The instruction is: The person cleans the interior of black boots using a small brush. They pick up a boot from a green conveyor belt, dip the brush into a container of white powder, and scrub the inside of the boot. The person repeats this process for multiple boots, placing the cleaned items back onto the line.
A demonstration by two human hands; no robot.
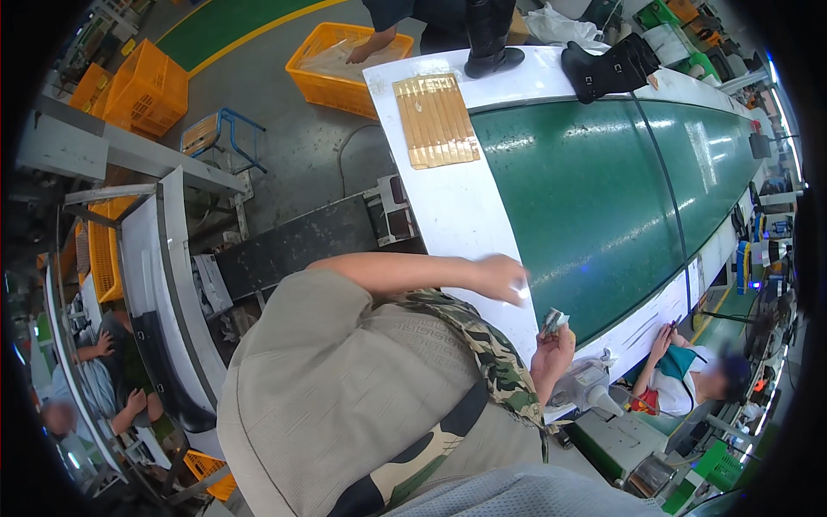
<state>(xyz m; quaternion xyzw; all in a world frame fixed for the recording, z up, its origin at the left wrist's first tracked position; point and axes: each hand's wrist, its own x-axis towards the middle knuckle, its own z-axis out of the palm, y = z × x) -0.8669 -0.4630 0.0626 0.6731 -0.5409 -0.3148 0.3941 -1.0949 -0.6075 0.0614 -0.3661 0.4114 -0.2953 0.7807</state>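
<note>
My left hand (500, 279) is over the white table border (457, 202) at the edge of the green belt (594, 198). Motion smears its fingers, and a small pale patch shows at their tips. My right hand (552, 355), lower and further right, is closed with its fingertips up. Pinched in it is a small crumpled silvery-grey and white piece (554, 322), whose kind I cannot make out. Close beside that hand stands a pale grey device with a cone-shaped spout (594, 392). A camouflage apron (482, 345) covers part of my front.
A ridged brown cardboard sheet (437, 121) lies on the border. Beyond it are a black boot (491, 43), a buckled black boot (603, 71) and a yellow crate (332, 90) with a person's hand in it. A black cable (663, 164) crosses the belt. Another person (689, 375) works at right.
</note>
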